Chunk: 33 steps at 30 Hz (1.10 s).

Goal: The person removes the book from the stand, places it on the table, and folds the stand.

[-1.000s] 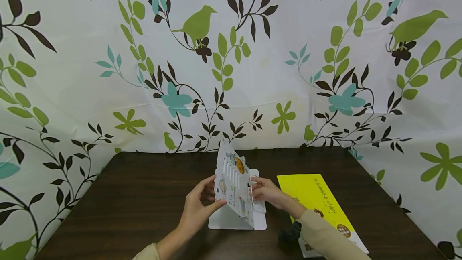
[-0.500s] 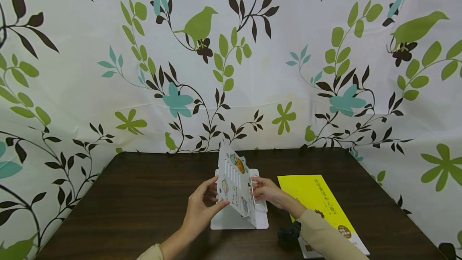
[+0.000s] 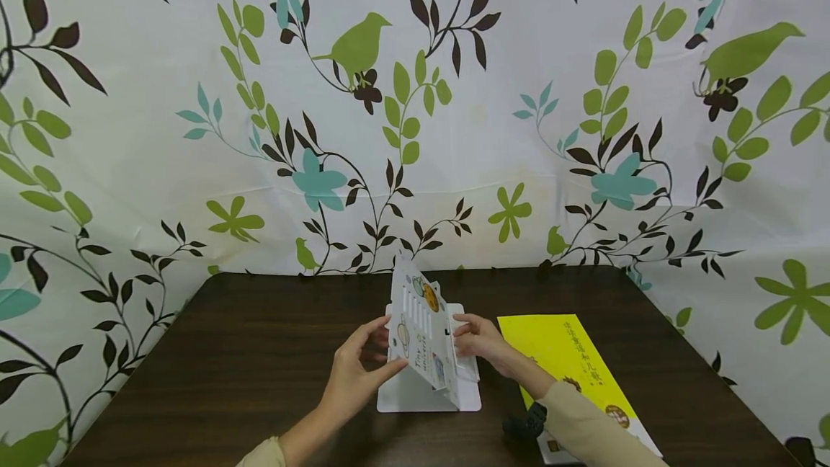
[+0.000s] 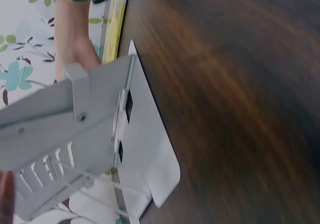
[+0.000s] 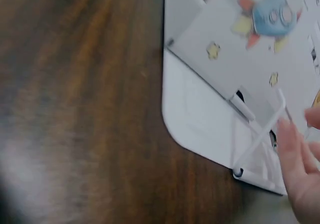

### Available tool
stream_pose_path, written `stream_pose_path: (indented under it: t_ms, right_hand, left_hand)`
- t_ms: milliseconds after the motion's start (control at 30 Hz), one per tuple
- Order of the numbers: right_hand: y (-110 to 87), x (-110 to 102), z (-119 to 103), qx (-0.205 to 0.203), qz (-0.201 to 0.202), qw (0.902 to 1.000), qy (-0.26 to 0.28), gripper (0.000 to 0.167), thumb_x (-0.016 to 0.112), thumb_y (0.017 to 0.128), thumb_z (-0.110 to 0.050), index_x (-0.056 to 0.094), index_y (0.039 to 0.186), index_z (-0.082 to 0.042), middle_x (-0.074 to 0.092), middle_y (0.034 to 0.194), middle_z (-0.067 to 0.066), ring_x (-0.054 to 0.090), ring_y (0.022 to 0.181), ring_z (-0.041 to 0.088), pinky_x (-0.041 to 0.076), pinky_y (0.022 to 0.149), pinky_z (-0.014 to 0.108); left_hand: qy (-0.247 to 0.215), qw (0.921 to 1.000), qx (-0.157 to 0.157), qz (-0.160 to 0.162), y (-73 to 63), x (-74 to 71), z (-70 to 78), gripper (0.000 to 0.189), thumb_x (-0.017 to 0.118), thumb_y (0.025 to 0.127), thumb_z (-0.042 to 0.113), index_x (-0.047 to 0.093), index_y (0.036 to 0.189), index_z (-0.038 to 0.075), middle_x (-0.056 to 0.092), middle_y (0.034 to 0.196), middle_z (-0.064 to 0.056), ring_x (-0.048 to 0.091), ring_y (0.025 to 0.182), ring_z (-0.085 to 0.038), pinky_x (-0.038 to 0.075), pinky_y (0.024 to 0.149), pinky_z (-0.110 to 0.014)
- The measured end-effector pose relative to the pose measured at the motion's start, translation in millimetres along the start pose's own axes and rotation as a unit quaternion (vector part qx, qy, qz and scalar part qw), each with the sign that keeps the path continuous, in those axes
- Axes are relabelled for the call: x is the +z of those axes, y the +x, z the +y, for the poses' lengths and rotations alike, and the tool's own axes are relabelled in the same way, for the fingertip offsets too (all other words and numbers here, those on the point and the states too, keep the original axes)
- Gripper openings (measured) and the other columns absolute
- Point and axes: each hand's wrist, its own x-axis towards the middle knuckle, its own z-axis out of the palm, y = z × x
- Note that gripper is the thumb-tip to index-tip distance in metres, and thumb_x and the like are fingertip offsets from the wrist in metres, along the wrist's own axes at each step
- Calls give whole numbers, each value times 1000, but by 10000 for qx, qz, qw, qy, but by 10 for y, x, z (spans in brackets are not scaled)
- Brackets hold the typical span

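Observation:
A white metal book stand [image 3: 418, 337] with cartoon prints stands on the dark table, its panel tilted up from a flat base plate [image 3: 411, 396]. My left hand [image 3: 353, 373] holds the panel's left edge, thumb on the printed face and fingers behind. In the left wrist view the panel's grey back [image 4: 95, 119] shows, with wire prop legs [image 4: 102, 181] reaching the base. At the lower right edge, my right hand [image 3: 480, 343] has its curled fingers around the stand's ledge. The right wrist view shows its fingertips [image 5: 286, 129] touching a white wire page holder [image 5: 262, 136].
A yellow book [image 3: 551, 337] lies flat on the dark wooden table [image 3: 259, 366], partly under my right forearm. A black device [image 3: 528, 420] sits at my right wrist. Behind the table hangs a patterned curtain [image 3: 454, 128] with leaves and birds.
Both hands stay nearly in place on the book stand. The right fingers have shifted slightly at the stand's lower edge. The panel's tilt looks the same.

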Motion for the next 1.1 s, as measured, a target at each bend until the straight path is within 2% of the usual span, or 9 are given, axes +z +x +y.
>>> stream_pose_path:
  t_ms: [167, 267, 367, 500, 633, 833, 1100]
  right_hand:
    - [-128, 63, -72, -701, 466, 9957, -386, 47, 58, 88, -11, 41, 128, 7, 53, 101, 16, 56, 85, 24, 53, 75, 37]
    - [-246, 146, -136, -1059, 437, 9909, -707, 48, 57, 89, -17, 42, 129, 5, 52, 106, 16, 55, 91, 25, 51, 77, 32]
    - [-366, 253, -165, -1370, 295, 9846, -1043, 46, 54, 91, -19, 42, 130, 1, 51, 112, 14, 52, 100, 25, 47, 81, 27]
    - [-493, 380, -170, -1724, 69, 9784, -1141, 46, 53, 91, -17, 38, 132, 0, 47, 120, 15, 46, 109, 29, 45, 89, 37]
    - [-543, 472, -164, -1954, 49, 9740, -1141, 52, 57, 88, -18, 37, 133, -1, 44, 124, 14, 43, 110, 30, 42, 90, 49]
    - [-538, 569, -145, -2176, 211, 9637, -1533, 62, 64, 82, -26, 36, 134, -6, 41, 127, 8, 43, 111, 26, 44, 89, 42]
    - [-524, 640, -195, -2338, 326, 9542, -1840, 64, 66, 81, -31, 37, 134, -11, 41, 128, 3, 43, 110, 19, 45, 88, 40]
  left_hand:
    - [32, 9947, -746, -713, -5, -91, -372, 66, 78, 69, 15, 48, 127, 6, 59, 102, -4, 59, 92, -20, 52, 67, -26]
    - [397, 9872, -1136, -1043, -5, -165, -507, 57, 73, 76, 21, 49, 125, 5, 59, 107, -8, 58, 98, -23, 52, 73, -30]
    - [963, 9779, -1269, -1357, -19, -219, -642, 42, 63, 85, 22, 53, 120, 1, 59, 111, -12, 55, 103, -27, 48, 80, -40]
    - [1423, 9650, -1242, -1819, -25, -262, -767, 34, 56, 90, 18, 55, 115, -4, 57, 113, -16, 53, 107, -33, 42, 87, -48]
    - [1391, 9613, -1104, -2107, -4, -269, -850, 38, 58, 89, 19, 53, 116, -7, 56, 115, -21, 51, 108, -38, 41, 87, -51]
    - [1262, 9599, -847, -2356, 26, -202, -965, 39, 62, 86, 17, 53, 115, -9, 55, 114, -23, 53, 105, -37, 44, 85, -50]
    - [1545, 9554, -346, -2492, 35, -98, -1000, 28, 70, 77, 8, 61, 101, -3, 61, 101, -15, 59, 91, -30, 49, 76, -42]
